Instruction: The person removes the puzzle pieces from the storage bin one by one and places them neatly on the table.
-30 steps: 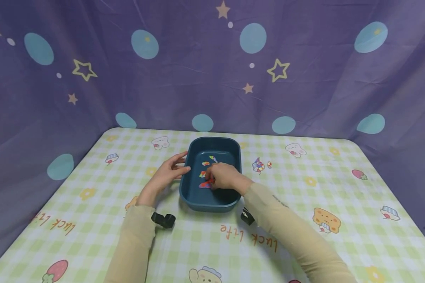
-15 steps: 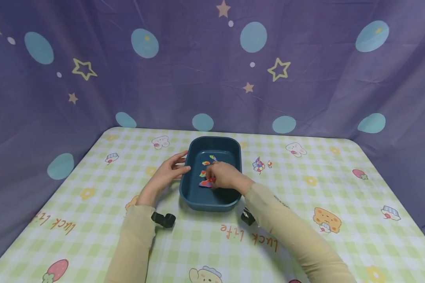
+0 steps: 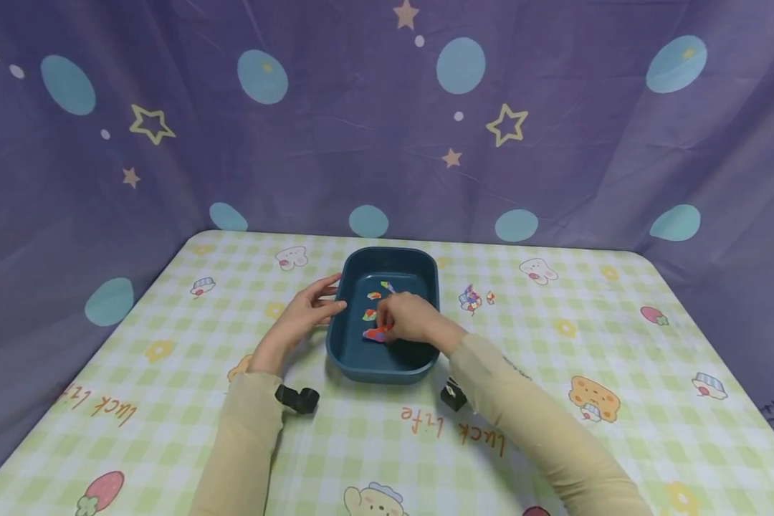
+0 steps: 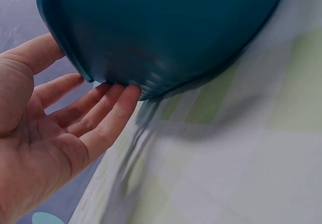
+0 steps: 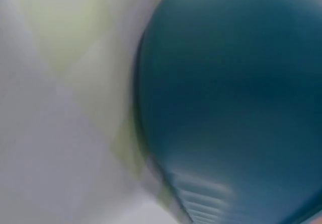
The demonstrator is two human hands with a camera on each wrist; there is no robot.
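A dark teal rectangular tub (image 3: 382,374) stands on the table, with several small, flat, brightly coloured pieces on its floor. My left hand (image 3: 306,312) rests against its left side, fingers fairly straight; in the left wrist view, the fingertips (image 4: 132,94) touch the outer wall. Reaching over the right rim, my right hand (image 3: 409,319) has curled fingers low inside the tub. They pinch a red and purple piece (image 3: 373,335), partly hidden by the fingertips. Beyond it lie a green and red piece (image 3: 369,314), an orange piece (image 3: 374,295) and a green and blue piece (image 3: 386,286).
To the right of the tub, a colourful patch (image 3: 471,299) and a small red and orange piece (image 3: 490,298) lie on the checked tablecloth (image 3: 522,344). Black wrist cameras hang by both sleeves. A purple curtain (image 3: 374,143) rises behind the table.
The right hand's fingers have shifted very slightly at the red and purple piece. The left hand and the tub have stayed in place.
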